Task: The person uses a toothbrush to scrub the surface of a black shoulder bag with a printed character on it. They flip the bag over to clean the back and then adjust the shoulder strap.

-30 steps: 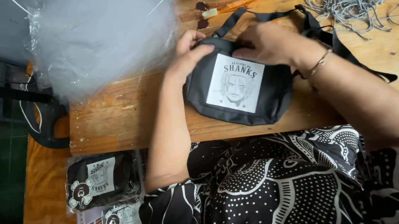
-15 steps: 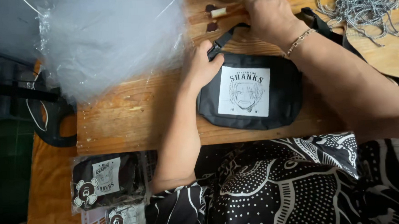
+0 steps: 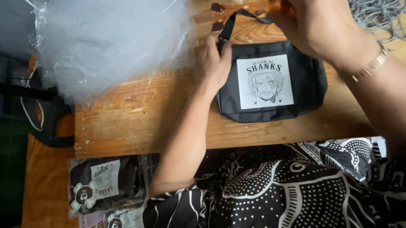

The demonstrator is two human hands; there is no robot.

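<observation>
Black pouch (image 3: 271,81) with white portrait patch; black-and-white patterned cloth (image 3: 284,192); grey cords (image 3: 381,6) — perhaps chains.

One black pouch (image 3: 274,81) with a white printed face panel, lying on the wooden table (image 3: 139,116). One strap (image 3: 235,21) on it. Two bagged pouches (image 3: 103,184) of the same kind, below the table edge. One heap of clear plastic bags (image 3: 108,40). One pile of grey cord (image 3: 381,6). Two hands: left hand (image 3: 214,65), right hand (image 3: 320,24).
</observation>
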